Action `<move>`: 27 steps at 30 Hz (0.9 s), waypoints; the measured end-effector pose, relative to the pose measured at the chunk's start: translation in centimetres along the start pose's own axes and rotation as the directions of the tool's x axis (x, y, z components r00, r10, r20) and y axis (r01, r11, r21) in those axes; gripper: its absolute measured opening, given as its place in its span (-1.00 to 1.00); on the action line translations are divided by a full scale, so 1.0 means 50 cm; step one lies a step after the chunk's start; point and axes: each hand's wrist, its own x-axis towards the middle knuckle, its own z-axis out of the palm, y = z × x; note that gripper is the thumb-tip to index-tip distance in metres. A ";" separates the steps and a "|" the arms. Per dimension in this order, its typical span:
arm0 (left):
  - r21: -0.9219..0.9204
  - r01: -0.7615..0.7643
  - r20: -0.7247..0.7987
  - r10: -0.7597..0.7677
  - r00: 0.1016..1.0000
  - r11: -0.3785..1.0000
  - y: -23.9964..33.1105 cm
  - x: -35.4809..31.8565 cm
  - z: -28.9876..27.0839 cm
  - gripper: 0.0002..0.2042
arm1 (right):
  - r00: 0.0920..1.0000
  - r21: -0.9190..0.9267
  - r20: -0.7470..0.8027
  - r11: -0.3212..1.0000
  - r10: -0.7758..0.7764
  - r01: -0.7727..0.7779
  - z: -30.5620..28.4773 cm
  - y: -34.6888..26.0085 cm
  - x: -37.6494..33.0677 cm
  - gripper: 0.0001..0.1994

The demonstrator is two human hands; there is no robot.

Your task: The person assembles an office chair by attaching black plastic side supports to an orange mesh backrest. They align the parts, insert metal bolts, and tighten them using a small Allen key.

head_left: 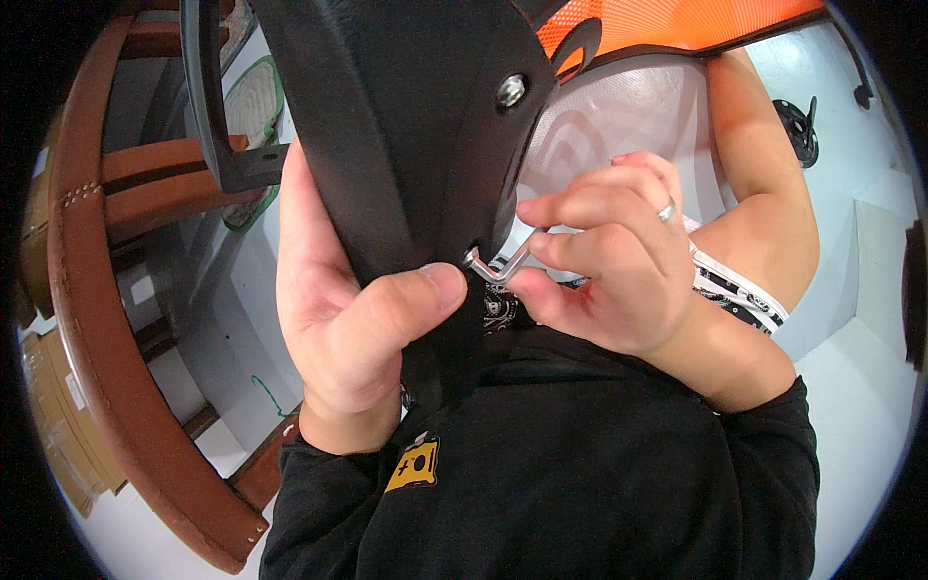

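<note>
A black moulded frame piece (387, 126) stands before my chest, and my left hand (338, 319) is wrapped round its left edge. The thumb of that hand lies across the front, its tip beside a lower bolt hole. Between the thumb and fingers of my right hand (619, 251) is a bent silver hex key (501, 271). Its short end meets the lower hole; how deep it goes is hidden. Higher up on the frame sits a silver bolt (510, 91). Orange mesh (667, 24) in a dark rim adjoins the frame at the top.
On the left stands a brown leather-like curved frame (97, 338) with crossbars, with cardboard boxes (68, 425) beyond it. A black bracket-like arm (208, 126) rises left of the frame piece. At the far right, a small round black part (797, 133) lies on the pale floor.
</note>
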 end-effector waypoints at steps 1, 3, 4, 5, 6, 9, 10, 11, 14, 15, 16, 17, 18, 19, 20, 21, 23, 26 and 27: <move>-0.002 0.001 0.005 -0.001 1.000 1.000 0.001 0.000 0.001 -0.06 | 0.999 0.003 -0.041 1.000 0.027 -0.027 0.003 -0.003 -0.001 -0.74; 0.001 0.008 0.008 -0.008 1.000 1.000 0.002 0.000 0.001 -0.06 | 0.997 -0.021 -0.068 0.999 0.030 -0.031 0.006 -0.005 -0.002 -0.74; 0.006 0.013 0.008 -0.013 1.000 1.000 0.003 0.000 0.001 -0.06 | 0.998 -0.049 -0.055 0.999 0.004 -0.007 0.007 -0.004 -0.001 -0.74; -0.012 0.016 0.000 -0.016 1.000 1.000 0.003 -0.001 0.001 -0.06 | 0.999 -0.076 -0.041 0.997 -0.012 0.009 0.008 -0.003 -0.001 -0.73; 0.008 0.011 0.002 -0.011 1.000 1.000 0.003 -0.001 0.001 -0.06 | 0.999 -0.093 -0.037 0.995 -0.038 0.034 0.009 -0.002 -0.002 -0.73; 0.004 -0.002 -0.002 0.002 1.000 1.000 0.000 -0.002 0.000 -0.07 | 0.998 -0.085 -0.013 0.995 -0.056 0.054 0.010 0.001 -0.004 -0.72; 0.006 -0.001 0.007 0.001 1.000 1.000 0.000 -0.001 -0.001 -0.07 | 0.999 -0.044 0.003 0.998 -0.038 0.039 0.011 0.000 -0.006 -0.71; -0.022 0.002 0.013 -0.001 1.000 1.000 -0.001 -0.001 -0.002 -0.07 | 1.000 -0.008 0.015 1.000 -0.017 0.018 0.012 0.000 -0.007 -0.71; -0.027 0.011 0.016 -0.011 1.000 1.000 -0.001 -0.003 -0.004 -0.08 | 0.994 0.140 0.073 0.986 0.084 -0.093 0.019 -0.012 -0.010 -0.76; -0.008 0.016 0.016 -0.016 1.000 1.000 0.000 -0.003 -0.006 -0.09 | 0.992 0.162 0.081 0.980 0.099 -0.111 0.022 -0.016 -0.011 -0.75; -0.008 0.021 0.023 -0.021 1.000 1.000 0.000 -0.003 -0.007 -0.09 | 0.990 0.194 0.093 0.973 0.110 -0.126 0.024 -0.020 -0.011 -0.75; -0.033 0.024 0.030 -0.023 0.999 0.999 -0.001 -0.004 -0.008 -0.09 | 0.987 0.236 0.091 0.960 0.133 -0.151 0.027 -0.024 -0.011 -0.74; -0.006 0.019 0.033 -0.019 0.999 1.000 -0.001 -0.004 -0.009 -0.09 | 0.987 0.265 0.099 0.952 0.128 -0.150 0.030 -0.027 -0.012 -0.72; -0.004 0.013 0.037 -0.013 0.999 1.000 -0.002 -0.004 -0.010 -0.10 | 0.986 0.304 0.092 0.939 0.137 -0.159 0.031 -0.029 -0.012 -0.71; -0.028 0.008 0.043 -0.007 0.999 1.000 -0.003 -0.004 -0.011 -0.10 | 0.985 0.342 0.095 0.925 0.143 -0.167 0.032 -0.030 -0.012 -0.70; -0.003 0.006 0.047 -0.006 0.999 1.000 -0.003 -0.003 -0.012 -0.10 | 0.987 0.335 0.084 0.930 0.134 -0.154 0.031 -0.029 -0.013 -0.70; -0.020 0.002 0.057 -0.001 0.998 1.000 -0.003 -0.002 -0.013 -0.10 | 0.991 0.321 0.081 0.939 0.104 -0.125 0.032 -0.029 -0.013 -0.71; -0.006 0.016 0.071 -0.016 0.997 1.000 0.000 0.000 -0.014 -0.11 | 0.973 0.384 0.139 0.896 0.184 -0.224 0.034 -0.031 -0.014 -0.74; 0.009 0.012 0.064 -0.012 0.998 1.000 0.001 0.000 -0.013 -0.11 | 0.961 0.444 0.162 0.853 0.225 -0.275 0.040 -0.037 -0.014 -0.75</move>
